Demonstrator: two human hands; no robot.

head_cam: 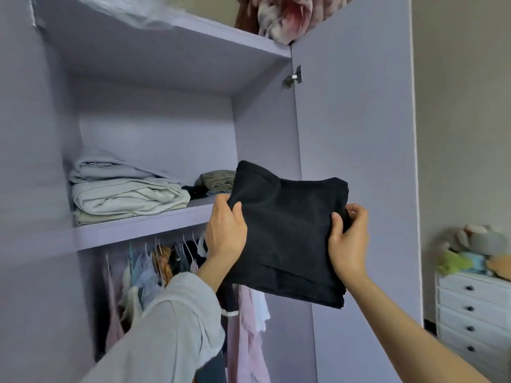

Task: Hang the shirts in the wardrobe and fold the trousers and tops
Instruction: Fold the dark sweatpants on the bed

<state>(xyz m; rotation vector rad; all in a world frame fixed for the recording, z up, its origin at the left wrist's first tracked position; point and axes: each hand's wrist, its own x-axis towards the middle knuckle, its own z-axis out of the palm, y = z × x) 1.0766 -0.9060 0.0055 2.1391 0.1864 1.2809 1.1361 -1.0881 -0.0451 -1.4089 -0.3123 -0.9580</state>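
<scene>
A folded black garment (287,230) is held up in front of the open lilac wardrobe (154,120), level with its middle shelf (143,225). My left hand (225,230) grips the garment's left edge, thumb on top. My right hand (348,239) pinches its right edge. On the shelf lie a stack of pale folded clothes (124,189) at the left and a smaller olive and dark pile (215,182) just behind the black garment. Below the shelf, several shirts and tops (166,266) hang on hangers from a rail.
The wardrobe door (356,134) stands open at the right, close to the garment. A patterned blanket (284,17) sits on top of the wardrobe. A white chest of drawers (472,322) with soft toys (475,250) stands at the far right.
</scene>
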